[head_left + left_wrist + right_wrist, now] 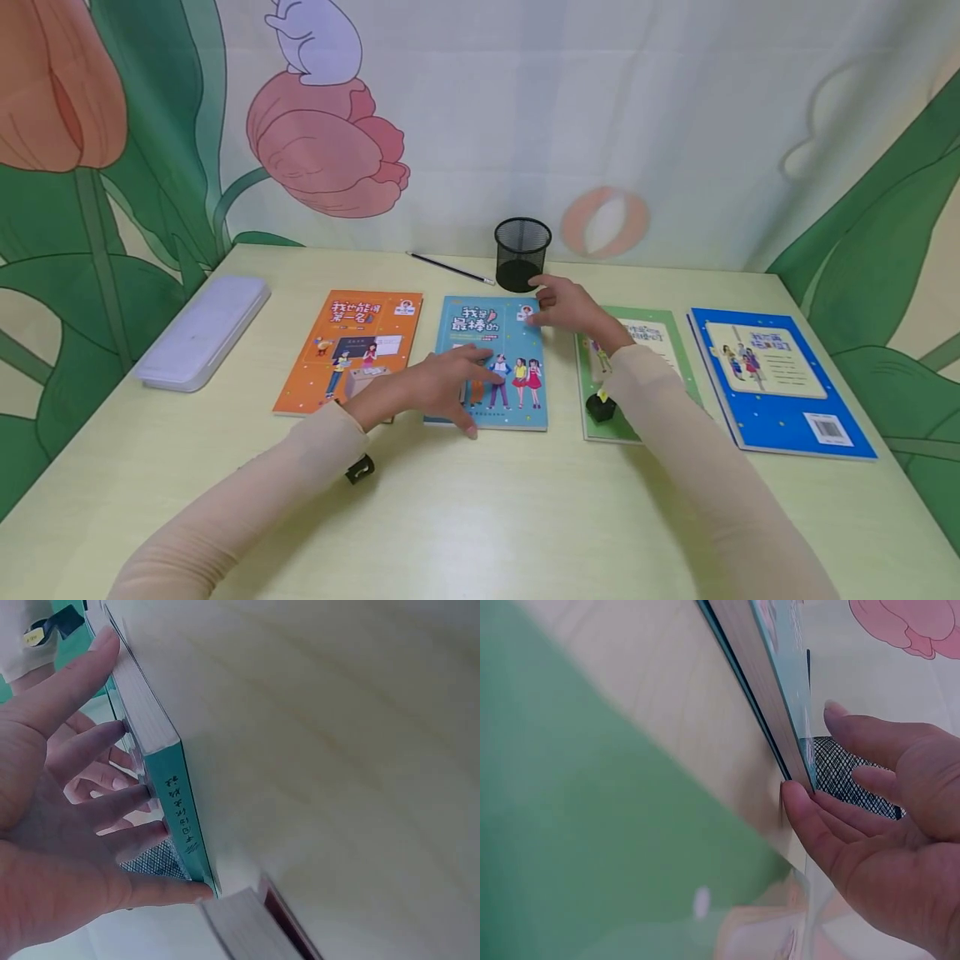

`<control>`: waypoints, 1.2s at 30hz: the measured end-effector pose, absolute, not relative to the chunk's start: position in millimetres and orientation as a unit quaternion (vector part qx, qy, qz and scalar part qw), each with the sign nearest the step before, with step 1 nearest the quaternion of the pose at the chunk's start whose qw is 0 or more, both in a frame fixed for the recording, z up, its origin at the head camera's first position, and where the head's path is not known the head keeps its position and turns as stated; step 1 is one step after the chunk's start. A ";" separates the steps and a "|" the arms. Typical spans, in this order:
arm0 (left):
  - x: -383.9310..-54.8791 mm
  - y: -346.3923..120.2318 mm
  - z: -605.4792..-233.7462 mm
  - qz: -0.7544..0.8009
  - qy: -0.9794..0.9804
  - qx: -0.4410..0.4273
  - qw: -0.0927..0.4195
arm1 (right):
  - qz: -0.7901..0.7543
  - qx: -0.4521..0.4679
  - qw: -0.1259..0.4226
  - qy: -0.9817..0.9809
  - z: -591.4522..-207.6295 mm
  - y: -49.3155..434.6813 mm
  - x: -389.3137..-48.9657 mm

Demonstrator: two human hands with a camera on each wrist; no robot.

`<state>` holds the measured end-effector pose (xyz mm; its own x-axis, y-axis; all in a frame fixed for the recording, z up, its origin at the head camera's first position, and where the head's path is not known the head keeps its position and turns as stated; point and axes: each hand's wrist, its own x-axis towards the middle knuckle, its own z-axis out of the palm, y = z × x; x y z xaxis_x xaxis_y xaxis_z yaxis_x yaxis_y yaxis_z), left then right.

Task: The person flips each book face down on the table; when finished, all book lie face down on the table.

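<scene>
A light blue book [468,329] with cartoon children on its cover lies flat, in the middle of a row of books. Over its lower left part spreads my left hand [438,385], thumb down at the near edge. In the left wrist view the fingertips reach the teal spine [180,806] and the cover. My right hand [572,307] is at the book's far right corner, fingers loosely bent. The right wrist view shows a fingertip touching that corner, beside the page edges [765,697]. Just behind the right hand stands a black mesh pen cup [522,242].
An orange book [311,354] lies to the left, a green book [667,317] under the right forearm, and a dark blue book [772,408] at far right. A pencil [450,267] lies beside the cup. At the left edge is a white pencil case [210,329]. A printed curtain [465,125] hangs behind.
</scene>
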<state>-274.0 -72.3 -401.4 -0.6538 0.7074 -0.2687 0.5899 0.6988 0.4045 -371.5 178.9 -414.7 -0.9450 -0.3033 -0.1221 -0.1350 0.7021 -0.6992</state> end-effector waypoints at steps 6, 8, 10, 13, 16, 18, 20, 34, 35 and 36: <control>-273.1 -72.6 -401.7 0.146 0.897 0.359 0.211 | -0.362 -0.117 0.115 0.918 -414.8 175.5 -372.2; -273.0 -72.1 -401.3 0.147 0.897 0.358 0.213 | -0.353 -0.119 0.114 0.921 -414.4 174.1 -372.5; -273.0 -71.5 -401.2 0.147 0.897 0.357 0.214 | -0.341 -0.121 0.113 0.925 -414.1 172.6 -373.0; -272.8 -70.0 -400.7 0.146 0.898 0.355 0.216 | -0.324 -0.124 0.113 0.931 -412.9 170.1 -373.0; -272.5 -68.3 -399.7 0.146 0.898 0.353 0.217 | -0.308 -0.129 0.113 0.936 -411.7 167.5 -372.6; -272.7 -67.4 -399.5 0.144 0.899 0.353 0.217 | -0.299 -0.130 0.112 0.939 -411.1 165.2 -372.7; -273.1 -66.9 -399.6 0.141 0.899 0.354 0.216 | -0.288 -0.129 0.112 0.942 -410.5 162.9 -372.8; -274.3 -66.8 -402.0 0.133 0.901 0.354 0.213 | -0.272 -0.117 0.110 0.949 -412.6 156.0 -369.7; -274.1 -66.6 -401.8 0.133 0.901 0.354 0.213 | -0.269 -0.118 0.110 0.950 -412.6 155.6 -369.2; -273.9 -66.6 -401.5 0.133 0.901 0.354 0.213 | -0.265 -0.119 0.109 0.951 -412.5 155.2 -368.7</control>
<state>-273.9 -66.6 -401.5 -0.6589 0.6944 -0.2892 0.5813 0.7140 0.3902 -368.7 155.2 -412.5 -0.9479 -0.2838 -0.1448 -0.1682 0.8317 -0.5291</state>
